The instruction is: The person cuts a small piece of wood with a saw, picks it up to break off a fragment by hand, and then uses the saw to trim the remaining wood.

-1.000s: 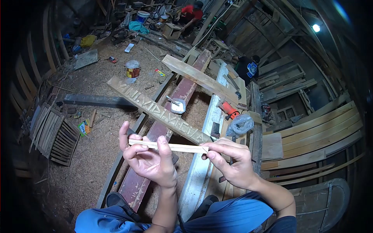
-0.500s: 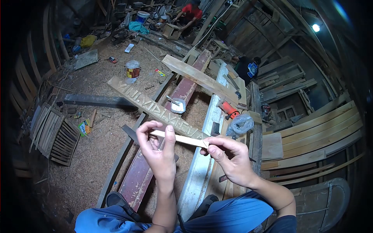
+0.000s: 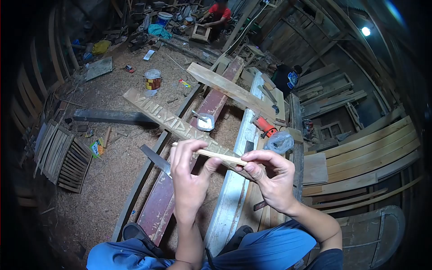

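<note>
A thin, pale wooden strip (image 3: 222, 157) is held up in front of me between both hands. My left hand (image 3: 186, 180) has its fingers closed around the strip's left part, with the thumb near its lower edge. At the other end, my right hand (image 3: 273, 182) pinches the strip between thumb and fingers. Behind the strip lies a board with raised carved letters (image 3: 155, 112), its right portion partly hidden by my hands. A dark flat blade (image 3: 155, 159) shows just left of my left hand. An open tub of white paste (image 3: 205, 121) with a stick in it stands beyond.
A red power tool (image 3: 265, 126) and a clear plastic bag (image 3: 279, 141) rest on the bench at right. Worn red (image 3: 157, 202) and white (image 3: 227, 198) planks run away from me. A paint can (image 3: 153, 80) stands on shavings. Two people (image 3: 220, 13) work farther back.
The strip and both hands have shifted slightly; the strip has turned and my left fingers now cover more of it. In the back, the person in red has tipped a wooden box frame.
</note>
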Tool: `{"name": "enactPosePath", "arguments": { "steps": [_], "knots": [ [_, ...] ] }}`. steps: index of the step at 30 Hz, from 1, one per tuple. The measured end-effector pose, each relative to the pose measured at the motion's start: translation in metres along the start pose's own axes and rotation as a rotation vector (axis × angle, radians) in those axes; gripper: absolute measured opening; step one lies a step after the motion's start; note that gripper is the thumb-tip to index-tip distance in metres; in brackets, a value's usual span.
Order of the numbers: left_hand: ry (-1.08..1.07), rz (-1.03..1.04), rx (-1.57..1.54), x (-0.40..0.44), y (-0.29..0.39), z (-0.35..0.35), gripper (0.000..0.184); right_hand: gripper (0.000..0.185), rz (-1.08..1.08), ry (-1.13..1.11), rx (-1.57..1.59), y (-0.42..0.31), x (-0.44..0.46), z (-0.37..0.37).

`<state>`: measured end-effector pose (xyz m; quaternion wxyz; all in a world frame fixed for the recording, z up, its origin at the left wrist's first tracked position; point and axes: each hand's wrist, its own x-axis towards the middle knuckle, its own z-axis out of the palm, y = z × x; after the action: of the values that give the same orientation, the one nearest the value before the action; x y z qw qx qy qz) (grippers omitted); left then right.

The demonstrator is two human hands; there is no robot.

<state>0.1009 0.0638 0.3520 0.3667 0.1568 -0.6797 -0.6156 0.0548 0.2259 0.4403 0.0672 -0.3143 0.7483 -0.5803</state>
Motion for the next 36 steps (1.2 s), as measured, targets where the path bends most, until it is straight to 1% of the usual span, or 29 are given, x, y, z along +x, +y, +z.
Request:
{"name": "enactPosePath", "arguments": {
  "steps": [2, 3, 5, 6, 8, 10, 11, 14, 17, 28, 36],
  "knots": [
    [-0.142, 0.215, 0.067, 0.002, -0.002, 0.0, 0.037, 0.015, -0.002, 0.013, 0.024, 0.0, 0.001, 0.001],
    [-0.142, 0.213, 0.067, 0.002, -0.003, 0.002, 0.037, 0.015, -0.019, 0.011, 0.005, 0.0, 0.001, 0.001],
    [-0.186, 0.289, -0.086, 0.001, -0.002, 0.006, 0.029, 0.015, -0.034, 0.007, -0.014, 0.002, 0.002, 0.001],
    [-0.167, 0.307, -0.107, 0.001, 0.0, 0.009, 0.024, 0.016, -0.023, -0.03, -0.025, 0.003, 0.002, -0.001],
    [-0.174, 0.315, -0.121, 0.001, 0.002, 0.009, 0.023, 0.018, -0.01, -0.069, -0.036, 0.004, 0.002, -0.003],
    [-0.182, 0.325, -0.135, 0.001, 0.0, 0.009, 0.022, 0.019, -0.095, -0.098, -0.137, 0.005, 0.003, -0.004],
    [-0.201, 0.345, -0.168, 0.002, -0.003, 0.009, 0.021, 0.019, -0.094, -0.098, -0.138, 0.005, 0.004, -0.004],
    [-0.223, 0.371, -0.238, 0.002, -0.008, 0.011, 0.021, 0.021, -0.226, -0.096, -0.137, 0.006, 0.005, -0.003],
    [-0.232, 0.376, -0.291, 0.002, -0.01, 0.012, 0.022, 0.021, -0.282, -0.096, -0.135, 0.008, 0.005, -0.004],
    [-0.22, 0.382, -0.281, 0.001, -0.011, 0.009, 0.024, 0.023, -0.376, -0.13, -0.211, 0.004, 0.008, -0.004],
    [-0.086, 0.448, -0.264, 0.002, -0.013, 0.006, 0.03, 0.023, -0.381, -0.105, -0.216, 0.002, 0.007, -0.003]
  ]
}}
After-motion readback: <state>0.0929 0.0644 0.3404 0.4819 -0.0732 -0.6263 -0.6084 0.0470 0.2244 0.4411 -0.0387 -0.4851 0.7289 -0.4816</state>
